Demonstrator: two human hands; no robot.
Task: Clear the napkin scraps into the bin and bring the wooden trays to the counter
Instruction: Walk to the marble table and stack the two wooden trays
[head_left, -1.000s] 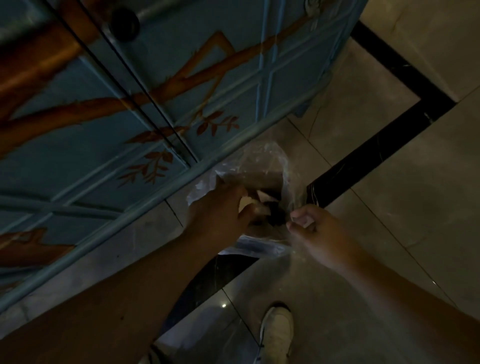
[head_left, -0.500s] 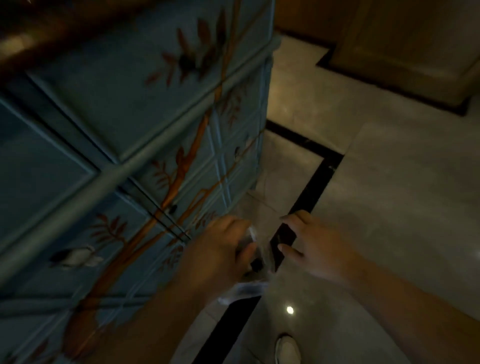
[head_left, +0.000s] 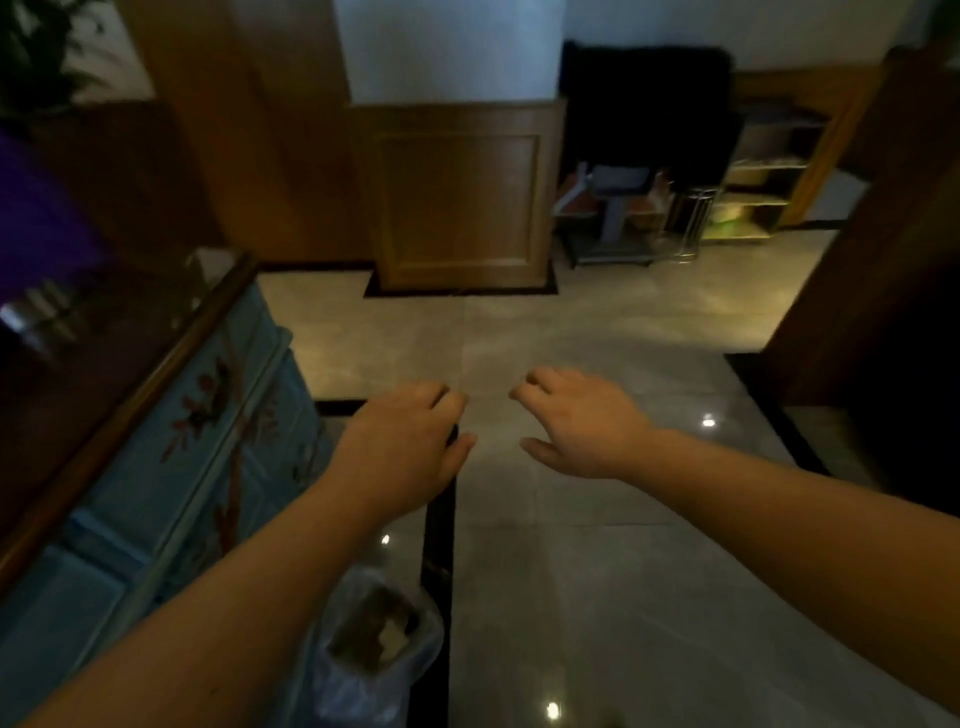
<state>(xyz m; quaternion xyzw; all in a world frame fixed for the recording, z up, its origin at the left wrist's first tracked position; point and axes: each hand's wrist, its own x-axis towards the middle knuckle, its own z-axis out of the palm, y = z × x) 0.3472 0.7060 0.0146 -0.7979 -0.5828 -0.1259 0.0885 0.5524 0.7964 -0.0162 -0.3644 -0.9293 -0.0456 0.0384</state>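
The bin (head_left: 375, 647), lined with a clear plastic bag, stands on the floor at the bottom of the view beside the blue cabinet. Pale napkin scraps (head_left: 390, 638) lie inside it among darker waste. My left hand (head_left: 402, 441) hovers palm down well above the bin, fingers loosely curled and holding nothing. My right hand (head_left: 576, 423) is held out beside it, fingers apart and empty. No wooden trays are in view.
A blue painted cabinet (head_left: 171, 467) with a dark glossy top (head_left: 93, 364) runs along the left. A wood-panelled pillar (head_left: 460, 202) stands ahead. A cart and shelves (head_left: 675, 208) sit at the back right. Dark furniture (head_left: 893, 291) stands at the right. The floor is pale tile.
Both hands have left the bin's bag and risen, empty. The view has lifted from the bin and cabinet front to the room ahead.
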